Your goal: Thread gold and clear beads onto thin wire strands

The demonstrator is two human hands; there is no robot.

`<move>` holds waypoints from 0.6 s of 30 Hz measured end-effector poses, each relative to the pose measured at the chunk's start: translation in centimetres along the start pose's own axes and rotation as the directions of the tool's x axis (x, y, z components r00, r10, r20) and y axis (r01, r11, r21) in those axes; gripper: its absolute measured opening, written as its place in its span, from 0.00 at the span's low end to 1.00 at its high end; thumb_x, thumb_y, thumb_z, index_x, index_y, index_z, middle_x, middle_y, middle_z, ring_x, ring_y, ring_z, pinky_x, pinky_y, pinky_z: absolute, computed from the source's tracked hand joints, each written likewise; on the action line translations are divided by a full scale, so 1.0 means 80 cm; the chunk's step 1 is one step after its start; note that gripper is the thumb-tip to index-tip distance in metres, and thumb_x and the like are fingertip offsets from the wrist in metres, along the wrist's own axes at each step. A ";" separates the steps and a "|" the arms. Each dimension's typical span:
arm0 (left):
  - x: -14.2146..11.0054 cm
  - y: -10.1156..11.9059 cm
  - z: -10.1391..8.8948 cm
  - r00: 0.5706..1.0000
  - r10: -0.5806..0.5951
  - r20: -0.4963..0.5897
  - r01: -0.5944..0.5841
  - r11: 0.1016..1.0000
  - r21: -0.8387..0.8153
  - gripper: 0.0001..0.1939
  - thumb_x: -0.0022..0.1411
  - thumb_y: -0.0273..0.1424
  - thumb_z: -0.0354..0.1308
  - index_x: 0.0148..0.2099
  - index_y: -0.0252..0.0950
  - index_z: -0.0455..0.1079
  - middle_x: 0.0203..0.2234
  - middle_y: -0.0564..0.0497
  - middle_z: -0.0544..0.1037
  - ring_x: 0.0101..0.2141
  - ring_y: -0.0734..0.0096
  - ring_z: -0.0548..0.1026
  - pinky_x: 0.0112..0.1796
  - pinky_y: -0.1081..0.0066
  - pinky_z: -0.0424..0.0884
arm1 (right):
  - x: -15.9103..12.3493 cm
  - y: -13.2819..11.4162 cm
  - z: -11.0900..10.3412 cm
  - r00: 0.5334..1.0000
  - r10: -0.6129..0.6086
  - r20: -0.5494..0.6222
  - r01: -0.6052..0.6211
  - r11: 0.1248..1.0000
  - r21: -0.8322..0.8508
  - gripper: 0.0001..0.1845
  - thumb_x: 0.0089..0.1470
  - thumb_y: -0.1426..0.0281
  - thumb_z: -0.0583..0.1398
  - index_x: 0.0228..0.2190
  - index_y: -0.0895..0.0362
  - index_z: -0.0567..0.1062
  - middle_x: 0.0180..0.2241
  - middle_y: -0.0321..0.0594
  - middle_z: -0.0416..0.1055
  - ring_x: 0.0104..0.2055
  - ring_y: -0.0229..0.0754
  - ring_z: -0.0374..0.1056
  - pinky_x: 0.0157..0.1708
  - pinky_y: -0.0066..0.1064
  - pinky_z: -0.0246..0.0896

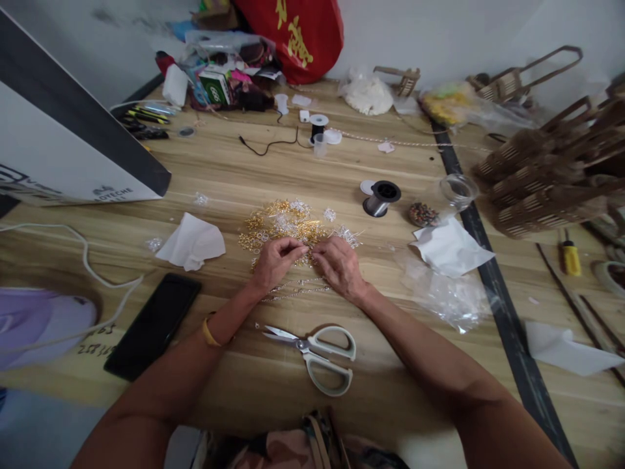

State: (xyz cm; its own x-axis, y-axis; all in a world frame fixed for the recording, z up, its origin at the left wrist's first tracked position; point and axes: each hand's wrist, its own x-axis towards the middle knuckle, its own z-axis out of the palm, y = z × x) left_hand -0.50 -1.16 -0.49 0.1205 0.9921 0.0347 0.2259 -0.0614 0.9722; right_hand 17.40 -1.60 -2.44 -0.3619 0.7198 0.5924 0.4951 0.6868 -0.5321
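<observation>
A spread of small gold and silver jewelry findings [288,218] lies mid-table, just beyond my hands. At its near edge my left hand [277,262] has thumb and forefinger pinched together. Close beside it, my right hand [338,266] pinches too, its fingertips nearly meeting the left ones. Whatever sits between the fingertips is too small to name. Thin chains [295,291] stretch across the wood just below both hands. Nearer to me rest scissors [312,355] with pale handles, blades slightly parted and pointing left.
A black phone [153,326] and crumpled white paper [191,242] lie left. To the right are a wire spool [381,197], a tipped jar of beads [424,213], plastic bags [454,296] and woven baskets [532,176]. A large box [73,130] stands at upper left.
</observation>
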 end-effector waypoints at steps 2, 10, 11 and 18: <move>0.001 -0.001 -0.001 1.000 0.004 -0.010 -0.004 1.000 -0.014 0.11 0.51 0.37 0.63 0.29 0.32 0.74 0.22 0.53 0.74 0.25 0.75 0.68 0.29 0.74 0.63 | 0.001 -0.001 -0.001 1.000 0.010 -0.007 -0.010 1.000 0.002 0.05 0.60 0.69 0.54 0.35 0.55 0.70 0.34 0.41 0.71 0.38 0.42 0.65 0.40 0.38 0.62; 0.016 -0.005 -0.022 0.987 0.019 -0.158 -0.011 0.999 0.048 0.11 0.51 0.37 0.62 0.29 0.32 0.75 0.22 0.53 0.76 0.25 0.75 0.70 0.29 0.75 0.66 | 0.004 -0.004 -0.005 0.997 0.072 -0.033 -0.071 0.997 0.030 0.05 0.60 0.70 0.53 0.33 0.56 0.69 0.31 0.41 0.70 0.36 0.41 0.64 0.39 0.36 0.61; 0.018 -0.004 -0.025 0.984 0.027 -0.177 -0.013 0.997 0.081 0.11 0.51 0.36 0.62 0.29 0.32 0.75 0.23 0.53 0.76 0.25 0.74 0.70 0.29 0.75 0.66 | 0.004 -0.004 -0.005 0.996 0.081 -0.034 -0.080 0.996 0.035 0.06 0.60 0.70 0.53 0.33 0.56 0.69 0.31 0.41 0.69 0.35 0.41 0.64 0.38 0.36 0.60; 0.024 -0.011 -0.037 0.982 0.152 -0.112 -0.116 0.954 0.276 0.08 0.55 0.32 0.59 0.33 0.33 0.76 0.29 0.49 0.79 0.30 0.70 0.74 0.34 0.71 0.69 | 0.005 -0.004 -0.004 0.991 0.121 -0.049 -0.118 0.991 0.055 0.06 0.60 0.70 0.53 0.32 0.55 0.68 0.30 0.40 0.68 0.34 0.41 0.63 0.37 0.35 0.60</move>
State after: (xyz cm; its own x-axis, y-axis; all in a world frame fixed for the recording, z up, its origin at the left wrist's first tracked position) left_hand -3.34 1.14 -0.57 0.0447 0.9772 0.2074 0.4687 -0.2039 0.8595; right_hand 17.36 -1.58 -1.85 -0.2596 0.7919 0.5527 0.4903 0.6012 -0.6310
